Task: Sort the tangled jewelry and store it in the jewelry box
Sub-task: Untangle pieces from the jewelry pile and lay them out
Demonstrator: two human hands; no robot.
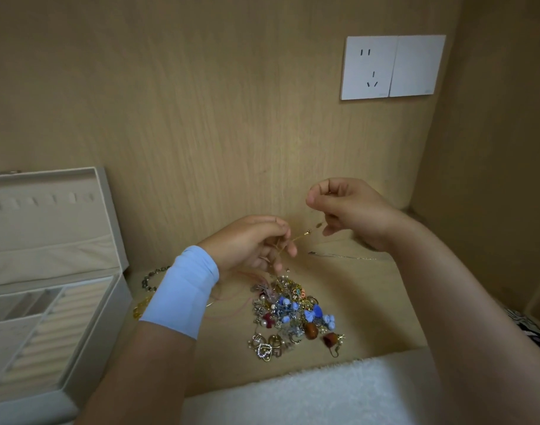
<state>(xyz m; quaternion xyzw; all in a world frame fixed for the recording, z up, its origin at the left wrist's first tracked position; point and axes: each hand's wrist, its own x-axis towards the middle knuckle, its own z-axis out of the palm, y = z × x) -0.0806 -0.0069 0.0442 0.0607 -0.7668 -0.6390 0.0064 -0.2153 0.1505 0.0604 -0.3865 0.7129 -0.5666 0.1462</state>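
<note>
A tangled heap of jewelry (293,317) with blue beads, brown stones and gold hearts lies on the wooden shelf. Above it both hands hold a thin gold chain (302,236) stretched between them. My left hand (253,243), with a pale blue wristband, pinches the chain's lower end. My right hand (348,210) pinches the upper end, higher and to the right. The open beige jewelry box (103,308) stands at the left, its lid upright and its compartments showing.
A dark bead bracelet (152,279) and a yellow piece (140,306) lie beside the box. A thin silver chain (342,256) lies under my right hand. A white towel (308,391) covers the near edge. A wall socket (391,67) is on the back panel.
</note>
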